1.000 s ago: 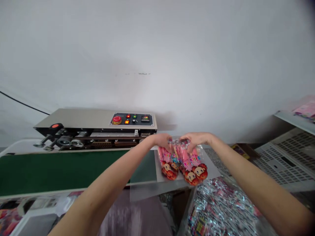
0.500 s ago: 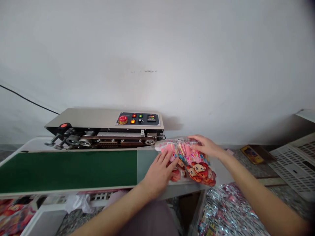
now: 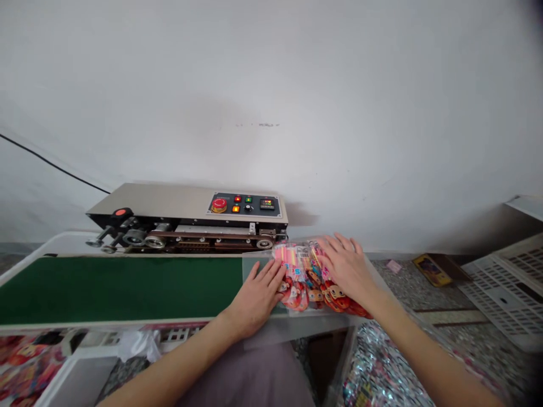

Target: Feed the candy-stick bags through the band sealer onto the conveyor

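A clear plastic bag of colourful cartoon-printed packets lies at the right end of the green conveyor belt, just right of the band sealing machine. My left hand lies with outstretched fingers against the bag's left side. My right hand rests on top of the bag's right part, its fingers spread. The bag's far edge sits close to the sealer's right-hand wheel; whether it touches the wheel I cannot tell.
The sealer's panel has a red emergency button and a lit display. Below right stands a large clear bag of shiny packets. More printed packets lie at lower left, beside a white cloth. A pale crate stands at right.
My left hand has shifted left from the packets to the bag's left side. My right hand has come forward over the bag's right part. The packets lie flatter, and the view has turned slightly.
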Demonstrator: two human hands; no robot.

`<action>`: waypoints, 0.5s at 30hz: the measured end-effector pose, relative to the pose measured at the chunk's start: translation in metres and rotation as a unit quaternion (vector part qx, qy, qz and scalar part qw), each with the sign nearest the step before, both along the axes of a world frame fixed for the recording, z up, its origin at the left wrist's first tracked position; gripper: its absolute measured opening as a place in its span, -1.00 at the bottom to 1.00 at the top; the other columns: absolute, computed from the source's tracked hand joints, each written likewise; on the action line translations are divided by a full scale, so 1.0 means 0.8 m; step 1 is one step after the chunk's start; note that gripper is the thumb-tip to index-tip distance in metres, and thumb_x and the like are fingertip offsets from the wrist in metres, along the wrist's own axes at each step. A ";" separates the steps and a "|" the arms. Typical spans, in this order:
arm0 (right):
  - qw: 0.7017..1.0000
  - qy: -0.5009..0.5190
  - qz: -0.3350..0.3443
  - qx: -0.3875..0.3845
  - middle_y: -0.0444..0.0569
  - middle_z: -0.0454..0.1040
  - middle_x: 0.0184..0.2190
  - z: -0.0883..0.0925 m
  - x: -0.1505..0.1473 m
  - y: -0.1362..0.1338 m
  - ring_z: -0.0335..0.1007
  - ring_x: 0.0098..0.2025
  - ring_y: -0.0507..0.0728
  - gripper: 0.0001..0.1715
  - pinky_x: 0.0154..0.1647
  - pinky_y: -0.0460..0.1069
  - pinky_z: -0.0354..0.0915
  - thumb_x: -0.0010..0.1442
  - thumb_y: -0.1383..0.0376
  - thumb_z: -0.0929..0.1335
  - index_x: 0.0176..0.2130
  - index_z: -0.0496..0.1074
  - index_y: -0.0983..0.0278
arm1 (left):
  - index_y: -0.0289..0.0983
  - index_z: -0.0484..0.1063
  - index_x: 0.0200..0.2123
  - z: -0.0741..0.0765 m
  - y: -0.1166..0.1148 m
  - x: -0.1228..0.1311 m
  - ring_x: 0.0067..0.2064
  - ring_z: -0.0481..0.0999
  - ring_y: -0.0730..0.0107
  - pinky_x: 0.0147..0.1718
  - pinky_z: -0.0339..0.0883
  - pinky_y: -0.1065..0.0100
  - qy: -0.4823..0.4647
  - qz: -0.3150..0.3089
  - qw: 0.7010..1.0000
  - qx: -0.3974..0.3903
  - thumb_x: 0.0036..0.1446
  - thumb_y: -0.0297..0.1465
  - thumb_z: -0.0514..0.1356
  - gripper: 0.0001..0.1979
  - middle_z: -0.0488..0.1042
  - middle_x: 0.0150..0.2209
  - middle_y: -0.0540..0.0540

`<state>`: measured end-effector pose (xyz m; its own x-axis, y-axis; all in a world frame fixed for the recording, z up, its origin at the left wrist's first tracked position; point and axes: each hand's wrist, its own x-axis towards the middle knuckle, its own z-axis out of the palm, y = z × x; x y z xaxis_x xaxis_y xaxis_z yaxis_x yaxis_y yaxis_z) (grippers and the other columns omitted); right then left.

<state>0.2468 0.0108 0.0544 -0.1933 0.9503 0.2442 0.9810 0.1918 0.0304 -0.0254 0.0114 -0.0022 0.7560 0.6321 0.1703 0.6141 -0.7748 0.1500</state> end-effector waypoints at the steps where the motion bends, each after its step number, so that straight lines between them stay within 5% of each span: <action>1: 1.000 0.001 0.025 -0.013 0.11 0.31 0.31 -0.001 -0.010 -0.001 0.08 0.34 0.42 -0.48 0.32 0.42 -0.08 0.43 0.12 0.14 0.26 0.34 0.17 | -0.26 -0.01 0.43 0.002 0.000 -0.001 0.46 -0.02 0.14 0.38 -0.07 -0.09 0.000 0.004 1.000 -0.002 0.47 -0.22 -0.15 -0.46 0.06 0.44 -0.21; 5: 0.994 -0.006 0.090 -0.054 0.02 0.22 0.37 -0.013 -0.043 -0.008 -0.02 0.41 0.41 -0.46 0.34 0.43 -0.10 0.41 0.09 0.21 0.31 0.28 0.07 | -0.26 0.10 0.39 0.010 0.002 0.004 0.46 -0.01 0.12 0.39 -0.17 -0.15 -0.008 0.025 1.000 0.000 0.48 -0.21 -0.19 -0.47 0.11 0.42 -0.21; 10: 0.995 -0.033 0.082 -0.054 0.07 0.20 0.38 -0.022 -0.056 -0.011 -0.04 0.41 0.43 -0.47 0.34 0.45 -0.09 0.40 0.14 0.23 0.31 0.29 0.07 | -0.23 -0.11 0.46 -0.002 -0.001 0.006 0.49 -0.19 0.07 0.34 -0.13 -0.28 -0.005 0.044 0.999 0.017 0.45 -0.09 -0.21 -0.37 -0.10 0.48 -0.20; 15: 0.995 -0.059 0.065 -0.035 0.14 0.21 0.37 -0.021 -0.066 -0.013 -0.01 0.40 0.44 -0.48 0.34 0.44 -0.04 0.39 0.16 0.25 0.29 0.33 0.15 | -0.23 -0.03 0.44 -0.013 0.002 -0.020 0.49 -0.18 0.09 0.34 -0.12 -0.30 0.007 0.057 0.998 0.025 0.45 -0.06 -0.21 -0.37 -0.10 0.48 -0.18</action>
<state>0.1943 0.0006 0.0375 -0.3396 0.9291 0.1463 0.9379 0.3229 0.1267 -0.0412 0.0132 -0.0128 0.6825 0.7046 0.1943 0.6999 -0.7066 0.1037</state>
